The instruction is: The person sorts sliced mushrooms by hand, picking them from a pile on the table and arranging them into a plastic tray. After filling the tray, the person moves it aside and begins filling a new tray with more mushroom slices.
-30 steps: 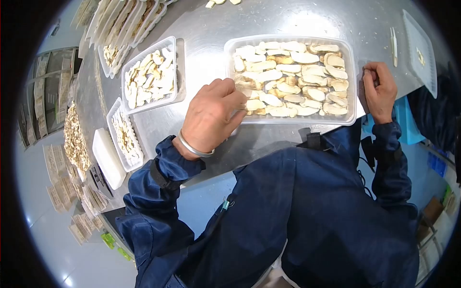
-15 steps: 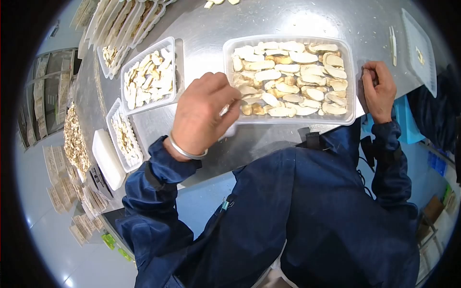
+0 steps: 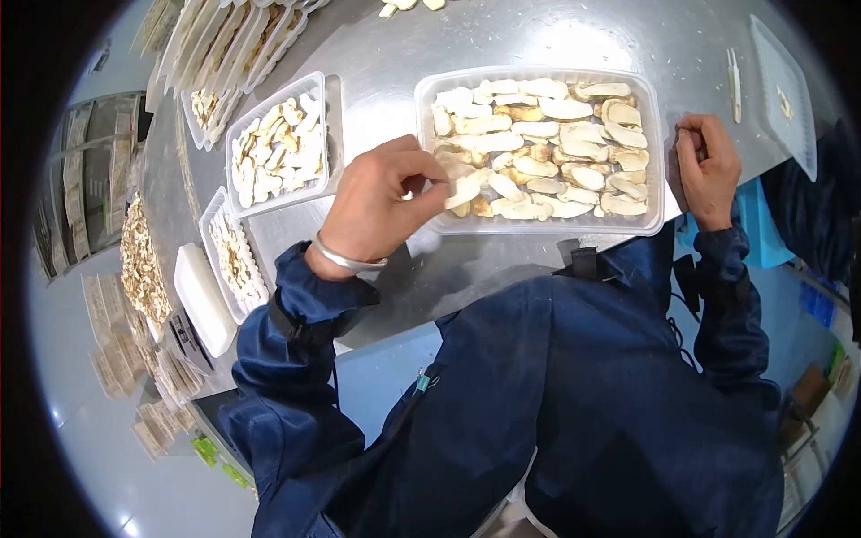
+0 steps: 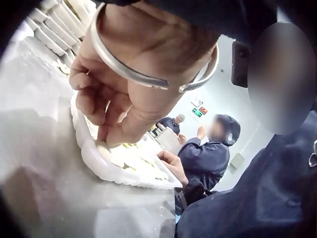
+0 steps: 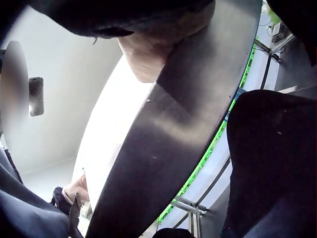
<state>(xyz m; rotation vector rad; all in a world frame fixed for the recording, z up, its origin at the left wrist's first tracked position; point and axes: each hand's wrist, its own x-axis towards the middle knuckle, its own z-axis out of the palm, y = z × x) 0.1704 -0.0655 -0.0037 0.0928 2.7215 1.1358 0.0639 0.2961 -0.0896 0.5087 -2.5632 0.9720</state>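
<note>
A clear plastic tray [image 3: 547,228] sits on the metal table, filled with rows of pale mushroom slices [image 3: 538,168]. At its left rim my left hand [image 3: 374,199] pinches one mushroom slice [image 3: 464,190] between thumb and fingertips, over the slices at that end. The left wrist view shows the fingertips reaching down inside the tray's wall [image 4: 99,166], at the near slice [image 4: 110,152]. My right hand [image 3: 710,172] rests on the table right of the tray with loosely bent fingers and nothing in them; the right wrist view catches only part of that hand [image 5: 148,57].
Left of the tray stand a box of smaller mushroom pieces [image 3: 278,148], a narrow box of pieces [image 3: 235,255] and a white lid-like block [image 3: 204,296]. Stacked filled trays [image 3: 238,40] are at the back left. White tweezers [image 3: 735,85] and a shallow tray [image 3: 782,103] lie to the right.
My left hand has drawn back a little to the left off the tray, then turned so a pinched mushroom slice shows at the rim. The right hand has stayed in place.
</note>
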